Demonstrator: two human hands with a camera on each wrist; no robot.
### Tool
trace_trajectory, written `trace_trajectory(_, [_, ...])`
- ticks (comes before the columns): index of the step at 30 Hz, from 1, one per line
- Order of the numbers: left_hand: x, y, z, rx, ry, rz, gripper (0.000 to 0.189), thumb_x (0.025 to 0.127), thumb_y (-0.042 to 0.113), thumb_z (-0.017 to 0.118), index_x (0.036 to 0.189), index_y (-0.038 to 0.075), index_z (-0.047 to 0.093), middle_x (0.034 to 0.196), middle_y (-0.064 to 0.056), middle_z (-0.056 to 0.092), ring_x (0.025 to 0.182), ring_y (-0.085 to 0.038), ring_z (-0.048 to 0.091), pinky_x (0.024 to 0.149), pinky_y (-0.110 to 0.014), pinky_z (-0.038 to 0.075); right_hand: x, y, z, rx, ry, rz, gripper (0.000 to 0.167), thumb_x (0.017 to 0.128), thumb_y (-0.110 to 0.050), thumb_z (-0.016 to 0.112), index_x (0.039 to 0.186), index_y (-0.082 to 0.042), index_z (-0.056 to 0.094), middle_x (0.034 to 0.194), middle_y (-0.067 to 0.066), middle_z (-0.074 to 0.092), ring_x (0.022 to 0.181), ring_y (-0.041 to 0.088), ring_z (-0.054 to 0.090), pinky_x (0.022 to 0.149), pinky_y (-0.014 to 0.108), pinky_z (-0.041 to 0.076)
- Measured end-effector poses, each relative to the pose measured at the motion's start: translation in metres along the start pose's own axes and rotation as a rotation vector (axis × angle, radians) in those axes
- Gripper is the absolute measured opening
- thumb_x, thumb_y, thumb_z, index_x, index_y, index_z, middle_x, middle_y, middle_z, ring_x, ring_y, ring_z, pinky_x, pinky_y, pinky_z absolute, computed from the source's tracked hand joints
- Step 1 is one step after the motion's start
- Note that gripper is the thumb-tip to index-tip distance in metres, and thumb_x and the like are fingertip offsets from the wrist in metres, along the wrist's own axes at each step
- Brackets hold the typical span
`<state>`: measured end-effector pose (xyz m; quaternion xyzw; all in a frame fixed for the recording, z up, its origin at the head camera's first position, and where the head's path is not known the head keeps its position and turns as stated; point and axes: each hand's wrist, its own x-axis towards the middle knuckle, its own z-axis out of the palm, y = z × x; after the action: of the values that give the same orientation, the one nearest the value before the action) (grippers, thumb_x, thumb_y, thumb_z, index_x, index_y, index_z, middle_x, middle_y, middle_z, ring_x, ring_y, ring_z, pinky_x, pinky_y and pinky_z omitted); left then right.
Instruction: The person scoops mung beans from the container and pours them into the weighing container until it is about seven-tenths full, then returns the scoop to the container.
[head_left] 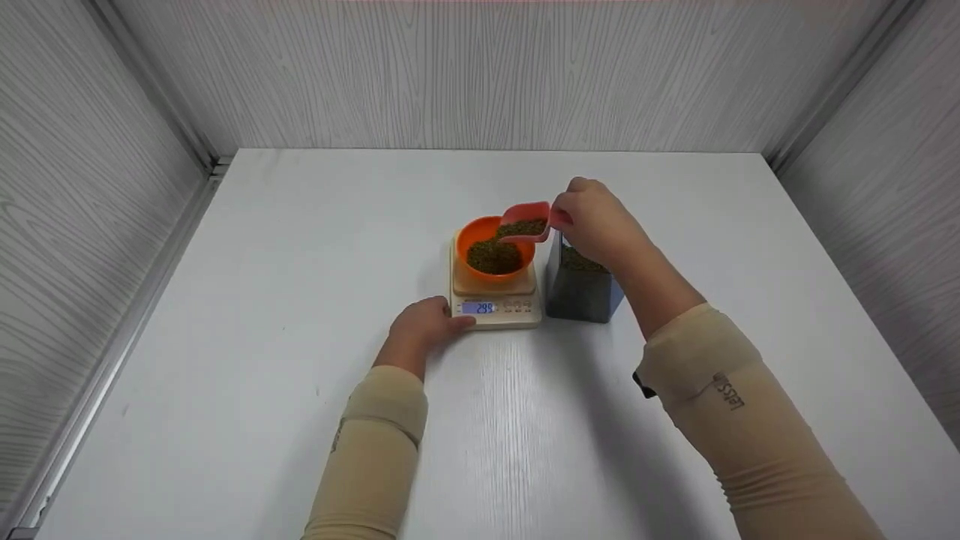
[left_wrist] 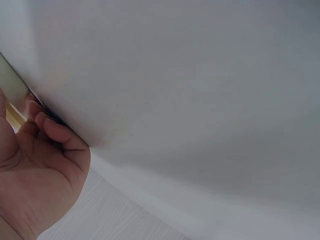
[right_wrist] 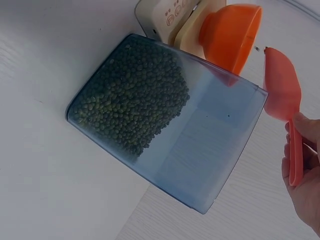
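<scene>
My right hand (head_left: 598,219) grips the handle of a red scoop (right_wrist: 281,82). The scoop, partly filled with green mung beans, is tilted over the right rim of an orange bowl (head_left: 496,277). More beans (head_left: 491,257) lie in the bowl, which stands on a cream kitchen scale (head_left: 501,322). The lit display appears to read 299. With thumb and curled fingers, my left hand (head_left: 424,326) holds the scale's front left corner; the left wrist view shows the palm and fingers (left_wrist: 57,132). Right of the scale stands a clear bluish container (right_wrist: 212,125), about half full of mung beans.
Everything stands on a white table (head_left: 315,247), with pale wood-grain panels (head_left: 480,75) at the back and sides. The container is close beside the scale, under my right wrist. A small dark speck (right_wrist: 257,48) shows between bowl and scoop in the right wrist view.
</scene>
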<state>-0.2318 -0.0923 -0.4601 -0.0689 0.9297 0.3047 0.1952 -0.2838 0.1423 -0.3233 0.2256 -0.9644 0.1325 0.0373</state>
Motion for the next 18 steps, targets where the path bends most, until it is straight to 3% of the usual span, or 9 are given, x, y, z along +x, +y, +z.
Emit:
trace_trajectory(8, [-0.0012,0.0009,0.0012,-0.035,0.004,-0.023,0.043,0.08,0.05,0.063,0.102,0.013,0.057,0.096,-0.005,0.057,0.09,-0.023,0.048,0.09,-0.038,0.039,-0.0016,-0.0041,0.001,-0.051,0.05,-0.064,0.011,0.085,-0.003,0.058,0.093,-0.001,0.066,0.087,0.012,0.053,0.085,0.025,0.048,0.079,0.036,0.045])
trace_trajectory(18, [0.0006,-0.0002,0.0025,-0.044,0.004,-0.025,0.045,0.08,0.051,0.063,0.104,0.014,0.056,0.099,-0.004,0.057,0.092,-0.024,0.049,0.092,-0.04,0.039,-0.0004,-0.0068,0.0006,-0.062,0.016,-0.002,0.014,0.087,-0.006,0.058,0.098,-0.003,0.065,0.091,0.011,0.052,0.089,0.024,0.046,0.084,0.036,0.046])
